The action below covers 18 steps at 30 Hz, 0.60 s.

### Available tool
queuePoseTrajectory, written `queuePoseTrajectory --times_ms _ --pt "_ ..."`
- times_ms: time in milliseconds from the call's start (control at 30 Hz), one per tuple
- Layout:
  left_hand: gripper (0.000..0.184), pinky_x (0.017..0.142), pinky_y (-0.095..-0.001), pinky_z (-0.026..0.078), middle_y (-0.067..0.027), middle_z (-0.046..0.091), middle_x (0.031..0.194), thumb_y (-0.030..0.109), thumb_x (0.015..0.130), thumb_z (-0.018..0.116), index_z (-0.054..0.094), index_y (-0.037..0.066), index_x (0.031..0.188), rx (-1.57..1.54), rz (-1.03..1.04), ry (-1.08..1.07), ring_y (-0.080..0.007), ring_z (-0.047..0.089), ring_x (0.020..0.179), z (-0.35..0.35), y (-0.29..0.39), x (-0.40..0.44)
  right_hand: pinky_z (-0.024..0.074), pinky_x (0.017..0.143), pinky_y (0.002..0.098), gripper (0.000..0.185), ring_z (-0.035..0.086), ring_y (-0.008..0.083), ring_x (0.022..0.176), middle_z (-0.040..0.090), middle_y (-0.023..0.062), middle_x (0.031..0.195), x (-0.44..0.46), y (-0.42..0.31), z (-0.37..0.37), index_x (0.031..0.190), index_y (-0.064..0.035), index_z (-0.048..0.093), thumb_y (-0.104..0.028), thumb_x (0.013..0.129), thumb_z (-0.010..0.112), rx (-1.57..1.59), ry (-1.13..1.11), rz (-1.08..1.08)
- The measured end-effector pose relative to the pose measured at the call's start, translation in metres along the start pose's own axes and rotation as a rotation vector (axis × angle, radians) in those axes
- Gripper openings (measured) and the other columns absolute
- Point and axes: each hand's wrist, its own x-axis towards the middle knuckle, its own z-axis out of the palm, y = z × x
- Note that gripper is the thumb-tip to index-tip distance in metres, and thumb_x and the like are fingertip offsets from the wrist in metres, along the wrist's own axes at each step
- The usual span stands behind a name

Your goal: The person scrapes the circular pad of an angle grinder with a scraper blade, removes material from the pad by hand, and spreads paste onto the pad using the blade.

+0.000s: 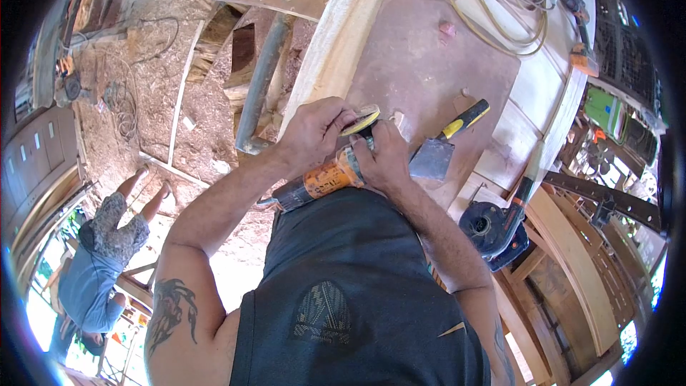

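Note:
An orange and black angle grinder (325,180) lies against the front of the dark shirt, with a yellowish round disc (361,121) at its head. My left hand (316,127) has its fingers closed on the disc's edge. My right hand (386,154) is wrapped round the grinder's head, just beside the disc. To the right of it, a scraper with a yellow and black handle (464,120) and a flat grey blade rests on the brown board (407,50).
Coiled hose (539,36) lies at the upper right, near an orange-tipped tool (584,61). A black blower-like tool (486,225) sits at the right. A grey pipe (266,71) and timber are at the upper left. Another person (93,271) is at the lower left.

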Motion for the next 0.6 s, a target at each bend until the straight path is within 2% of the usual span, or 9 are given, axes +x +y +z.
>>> queuePoseTrajectory --times_ms 33,133,233,333,433,533,600 --pt "0.014 0.074 -0.0345 0.058 -0.0135 0.073 0.087 0.012 0.109 0.064 0.070 0.000 0.111 0.006 0.005 0.007 -0.0212 0.073 0.082 0.000 -0.002 -0.001 0.0510 0.081 0.0562 0.028 0.063 0.0446 0.096 0.064 0.0239 0.100 0.000 -0.001 0.000 0.104 0.0029 0.062 -0.020 0.093 0.073 -0.004 -0.003 0.000" --pt "0.019 0.082 -0.0328 0.059 -0.0122 0.076 0.097 0.016 0.109 0.065 0.072 0.000 0.116 -0.050 -0.168 -0.092 -0.0181 0.074 0.092 -0.007 0.006 0.000 0.0514 0.082 0.0562 0.028 0.064 0.0448 0.097 0.065 0.0241 0.101 -0.001 -0.002 -0.001 0.106 0.0027 0.062 -0.020 0.093 0.073 -0.011 -0.004 0.002" --pt "0.025 0.095 -0.0319 0.058 -0.0106 0.078 0.114 0.020 0.109 0.067 0.072 0.000 0.123 -0.291 -0.335 -0.123 -0.0162 0.072 0.107 -0.005 0.002 -0.005 0.0520 0.083 0.0562 0.030 0.064 0.0452 0.098 0.065 0.0244 0.102 0.001 -0.001 0.000 0.109 0.0027 0.063 -0.020 0.092 0.073 -0.010 0.007 -0.010" --pt "0.031 0.106 -0.0334 0.056 -0.0104 0.074 0.128 0.021 0.107 0.071 0.072 0.000 0.129 -0.860 -0.446 -0.112 -0.0171 0.069 0.120 -0.008 0.003 -0.011 0.0523 0.084 0.0562 0.031 0.065 0.0455 0.100 0.065 0.0248 0.104 0.000 0.002 0.001 0.111 0.0029 0.063 -0.020 0.092 0.073 -0.018 0.000 0.001" --pt "0.035 0.108 -0.0350 0.055 -0.0114 0.073 0.132 0.019 0.104 0.075 0.071 -0.001 0.132 -0.480 -0.282 -0.165 -0.0179 0.067 0.124 -0.012 -0.003 -0.010 0.0522 0.084 0.0564 0.032 0.065 0.0457 0.099 0.065 0.0248 0.104 -0.003 0.007 0.003 0.112 0.0030 0.063 -0.019 0.092 0.073 -0.030 -0.021 0.014" --pt "0.036 0.105 -0.0339 0.057 -0.0117 0.075 0.121 0.016 0.100 0.080 0.073 -0.003 0.129 -0.550 -0.300 -0.184 -0.0171 0.071 0.114 -0.012 -0.019 -0.006 0.0517 0.083 0.0564 0.031 0.064 0.0456 0.098 0.065 0.0246 0.103 -0.001 0.004 0.002 0.111 0.0030 0.063 -0.018 0.091 0.074 -0.013 0.002 -0.013" --pt "0.034 0.104 -0.0339 0.057 -0.0119 0.075 0.121 0.017 0.100 0.080 0.073 -0.003 0.127 -0.602 -0.293 -0.207 -0.0172 0.071 0.114 -0.012 -0.025 -0.004 0.0515 0.083 0.0561 0.030 0.064 0.0455 0.098 0.065 0.0242 0.103 0.000 0.004 0.003 0.110 0.0029 0.063 -0.018 0.091 0.074 -0.004 0.012 -0.041"
